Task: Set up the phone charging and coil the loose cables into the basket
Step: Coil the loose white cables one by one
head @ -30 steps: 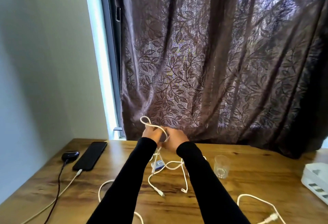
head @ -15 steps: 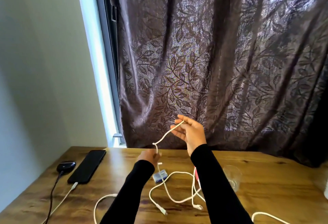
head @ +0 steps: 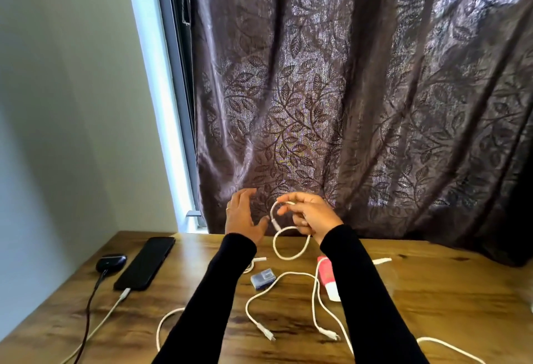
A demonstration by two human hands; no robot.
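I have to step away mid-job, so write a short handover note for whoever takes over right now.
Right hand: shut on a short white cable, looped, held above the table.
Left hand: open, empty, beside the loop.
Done: phone lies at the left with a cable plugged in.
Left: finish this coil; more loose cables lie on the table. No basket is in view, so nothing can be seen binned.
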